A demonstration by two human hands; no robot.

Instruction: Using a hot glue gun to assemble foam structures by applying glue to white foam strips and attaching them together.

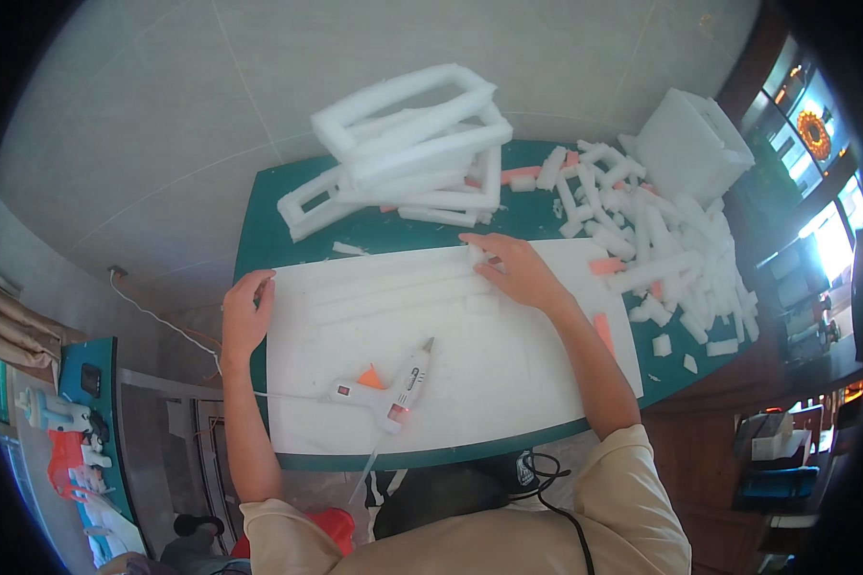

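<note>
Foam sheet (508, 374), left hand (246, 312) at edge, right hand (518, 270) flat

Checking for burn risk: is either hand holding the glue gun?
No, the glue gun lies alone on the white foam sheet, apart from both hands.

The foam sheet (508, 374) looks soft, matt white — as do the stacked foam frames (408, 134). The glue gun (390, 388) is glossy white plastic; the counter (374, 230) is smooth dark green.
</note>
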